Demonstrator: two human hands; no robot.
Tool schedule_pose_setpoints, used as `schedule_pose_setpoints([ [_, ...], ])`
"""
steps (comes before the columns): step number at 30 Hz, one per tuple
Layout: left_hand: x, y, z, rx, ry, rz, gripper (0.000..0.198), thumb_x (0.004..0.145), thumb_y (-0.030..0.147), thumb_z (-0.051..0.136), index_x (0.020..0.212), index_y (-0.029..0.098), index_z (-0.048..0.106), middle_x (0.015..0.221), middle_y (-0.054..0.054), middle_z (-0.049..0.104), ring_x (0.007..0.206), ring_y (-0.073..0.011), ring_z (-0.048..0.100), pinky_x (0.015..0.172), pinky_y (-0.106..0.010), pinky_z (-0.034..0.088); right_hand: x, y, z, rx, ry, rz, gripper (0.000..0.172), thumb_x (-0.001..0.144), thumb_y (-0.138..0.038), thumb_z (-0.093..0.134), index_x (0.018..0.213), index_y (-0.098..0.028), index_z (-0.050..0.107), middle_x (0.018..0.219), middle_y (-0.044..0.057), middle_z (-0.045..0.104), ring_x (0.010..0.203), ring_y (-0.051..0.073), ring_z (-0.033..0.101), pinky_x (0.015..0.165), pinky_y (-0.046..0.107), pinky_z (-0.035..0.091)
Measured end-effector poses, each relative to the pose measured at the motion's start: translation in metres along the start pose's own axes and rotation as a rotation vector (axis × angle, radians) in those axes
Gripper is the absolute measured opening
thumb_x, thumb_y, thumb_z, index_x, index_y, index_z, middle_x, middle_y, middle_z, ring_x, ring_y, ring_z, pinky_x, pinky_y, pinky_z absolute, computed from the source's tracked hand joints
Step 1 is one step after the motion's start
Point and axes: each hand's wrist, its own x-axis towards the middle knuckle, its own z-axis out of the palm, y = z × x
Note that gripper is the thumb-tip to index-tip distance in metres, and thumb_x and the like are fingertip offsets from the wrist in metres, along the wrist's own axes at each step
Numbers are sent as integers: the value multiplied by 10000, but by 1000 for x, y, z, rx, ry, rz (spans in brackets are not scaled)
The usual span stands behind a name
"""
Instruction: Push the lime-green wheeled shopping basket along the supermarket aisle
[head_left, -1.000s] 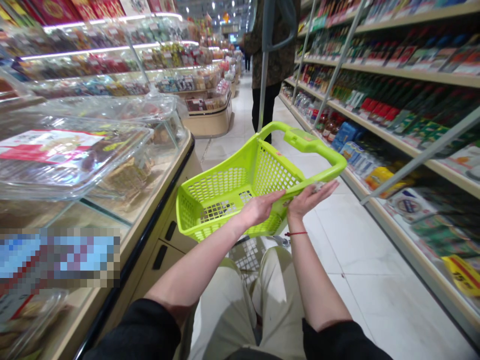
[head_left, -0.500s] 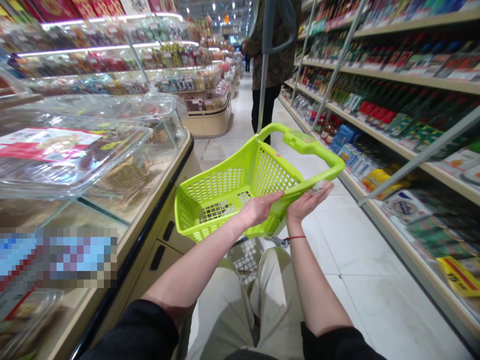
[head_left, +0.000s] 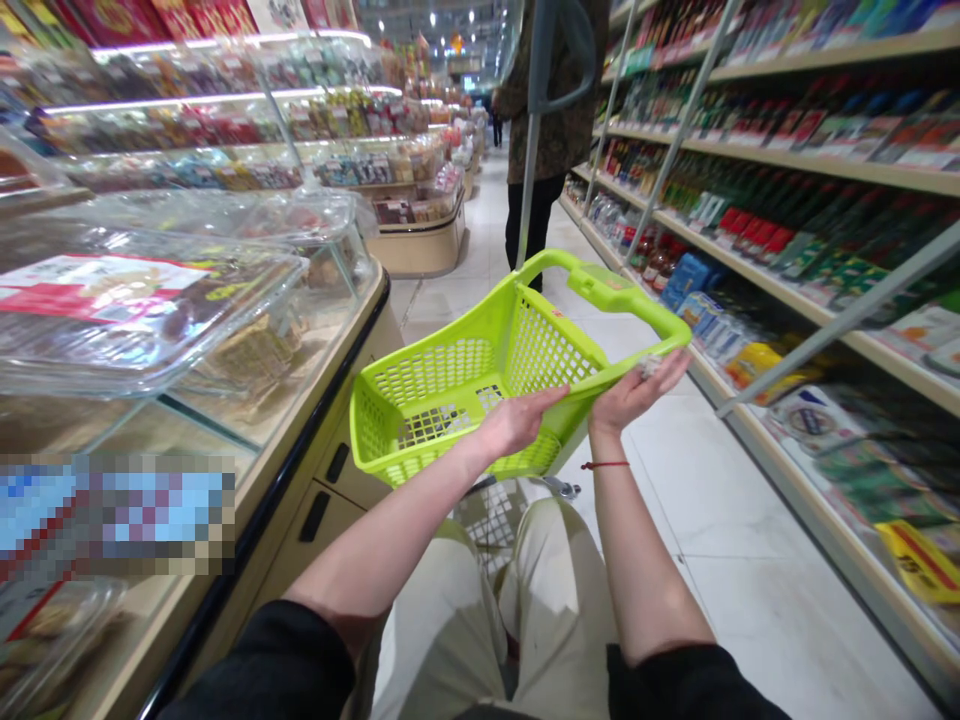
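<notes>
A lime-green plastic shopping cart (head_left: 450,365) with perforated walls stands slanted in front of my knees. My left hand (head_left: 519,422) is closed on its near rim, the index finger stretched along the edge. My right hand (head_left: 637,393) is cupped at the underside of the green handle (head_left: 667,325), near its right bend. A small white crumpled piece (head_left: 649,366), looking like a tissue or wipe, shows between the right fingers and the handle. Part of it is hidden by the hand.
On the left runs a display counter (head_left: 300,440) with clear plastic lids. Stocked shelves (head_left: 810,150) and slanting grey bars (head_left: 847,320) line the right side. A person (head_left: 555,130) stands ahead in the aisle, beyond the cart. White floor tiles (head_left: 720,500) lie to my right.
My right hand has slid forward and to the right along the handle with the white piece. My left hand stays on the rim, and the cart has hardly moved.
</notes>
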Motion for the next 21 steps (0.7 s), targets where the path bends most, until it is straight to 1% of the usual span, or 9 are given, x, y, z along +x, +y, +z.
schedule_pose_setpoints([
  [3,0,0,1,4,0,-8,674,831,-9,390,1470,201,437,1499,-4,475,1347,-152,504,1167,-324,390,41,8,4,-9,32,-3,560,964,-321,315,1497,-156,359,1548,188,274,1483,277,233,1175,545,236],
  [4,0,-1,1,0,3,-12,662,841,1,393,1468,209,439,1498,-1,476,1346,-154,505,1166,-330,393,56,12,5,-21,26,1,542,955,-309,340,1470,-153,408,1543,182,290,1478,280,246,1174,539,242],
  [6,-1,-1,2,-11,5,-21,637,863,25,399,1468,222,441,1497,1,478,1343,-163,510,1162,-344,400,85,20,7,-63,-15,25,495,928,-268,383,1382,-135,524,1510,185,360,1433,283,338,1165,520,267],
  [9,-1,-2,3,-15,-3,-23,627,871,35,404,1470,212,439,1493,-15,484,1337,-174,518,1161,-346,401,117,28,7,-127,-155,41,404,889,-243,454,1195,-91,670,1360,201,549,1338,295,467,1142,499,319],
  [11,-1,-2,3,-12,-1,-21,633,860,23,407,1468,193,444,1489,-32,489,1341,-178,513,1167,-338,391,124,27,2,-136,-246,-6,359,879,-231,470,1102,-81,708,1276,192,619,1302,298,507,1125,500,350],
  [13,-2,-2,3,-14,4,-22,635,853,17,413,1463,190,451,1484,-36,494,1342,-178,511,1167,-337,391,121,23,-4,-135,-281,-79,337,882,-225,460,1048,-89,720,1226,181,651,1287,295,519,1110,505,373],
  [15,-3,-1,3,-15,2,-25,636,857,19,416,1463,208,450,1485,-25,493,1340,-175,514,1160,-344,402,109,15,-12,-146,-281,-156,313,885,-231,451,982,-114,725,1173,165,675,1239,283,546,1120,523,353],
  [19,-5,0,2,-6,-4,-18,649,856,16,413,1470,225,436,1494,-14,488,1346,-163,506,1166,-335,391,65,-8,-22,-183,-320,-286,279,911,-271,447,869,-190,710,1081,108,704,1110,240,590,1178,573,225],
  [21,-5,1,2,-1,-8,-13,652,851,6,404,1467,217,441,1493,-20,490,1342,-168,511,1171,-341,383,38,-21,-25,-175,-387,-366,268,918,-287,454,907,-196,706,1097,87,705,1127,236,586,1177,586,236],
])
